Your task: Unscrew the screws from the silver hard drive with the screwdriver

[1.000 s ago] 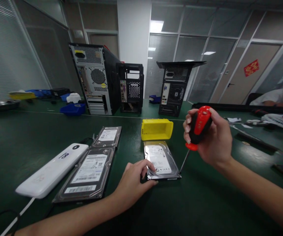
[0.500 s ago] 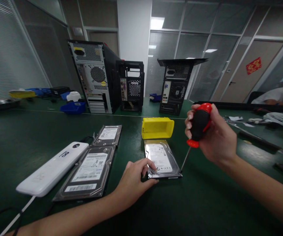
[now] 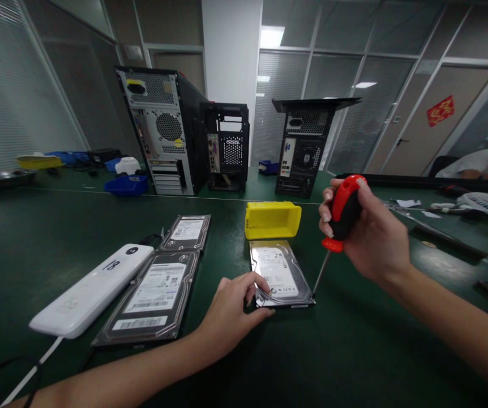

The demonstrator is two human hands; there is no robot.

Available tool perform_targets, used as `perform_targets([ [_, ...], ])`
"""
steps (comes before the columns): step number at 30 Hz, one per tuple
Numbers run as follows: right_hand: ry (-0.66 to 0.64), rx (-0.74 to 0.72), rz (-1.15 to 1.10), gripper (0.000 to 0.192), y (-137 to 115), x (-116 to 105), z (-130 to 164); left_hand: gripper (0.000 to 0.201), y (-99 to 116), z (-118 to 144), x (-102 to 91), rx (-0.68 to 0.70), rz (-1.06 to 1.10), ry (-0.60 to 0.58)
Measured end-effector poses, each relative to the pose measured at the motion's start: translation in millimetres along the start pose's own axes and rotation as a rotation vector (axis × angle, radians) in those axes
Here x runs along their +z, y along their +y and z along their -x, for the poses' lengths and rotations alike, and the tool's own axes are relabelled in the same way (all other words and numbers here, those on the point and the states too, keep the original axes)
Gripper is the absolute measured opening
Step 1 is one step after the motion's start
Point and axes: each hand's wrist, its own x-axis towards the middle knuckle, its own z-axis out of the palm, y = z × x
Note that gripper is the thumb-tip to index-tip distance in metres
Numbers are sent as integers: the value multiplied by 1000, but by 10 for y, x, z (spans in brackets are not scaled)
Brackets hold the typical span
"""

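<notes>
Spanning the whole view, green desk (image 3: 354, 351). Three computer towers stand at 12 o'clock: silver-backed one (image 3: 159, 130), open black one (image 3: 229, 147), third (image 3: 307, 147) to its right. White device (image 3: 91, 289) lies at 9 o'clock, touching a large hard drive (image 3: 153, 297); a second drive (image 3: 187, 231) just beyond. Yellow bin (image 3: 273, 220) sits just beyond the centre hard drive (image 3: 278, 273). Left hand (image 3: 231, 314), fingers curled, presses that drive's near-left corner, thumb at its near edge. Right hand (image 3: 369, 232) closed around red-and-black screwdriver (image 3: 341, 214) at 2 o'clock, tilted, tip on drive's near-right corner.
</notes>
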Motion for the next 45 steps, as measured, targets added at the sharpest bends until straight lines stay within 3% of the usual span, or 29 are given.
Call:
perform_targets([
  [4, -17, 21, 2, 27, 17, -7, -15, 23, -11, 8, -3, 6, 4, 2],
  [13, -17, -22, -11, 16, 53, -33, -41, 22, 15, 4, -3, 8, -2, -11],
  [20, -58, 6, -69, 39, 38, -41, -33, 22, 18, 15, -1, -7, 6, -13],
  [25, -108, -37, -55, 16, 50, -28, -24, 22, 5, 8, 7, -7, 7, 2],
  [30, -38, 24, -18, 27, 43, -11, 7, 23, 7, 12, 12, -3, 26, 14],
  [34, -98, 27, -27, 40, 51, 2, 33, 24, 14, 21, 13, 13, 35, 18],
  [41, -230, -17, -56, 18, 95, -22, 68, 23, 9, 4, 12, 8, 30, 21],
  [45, -207, -58, -45, 27, 75, -20, 69, 23, 29, 8, -4, -4, 24, 4],
])
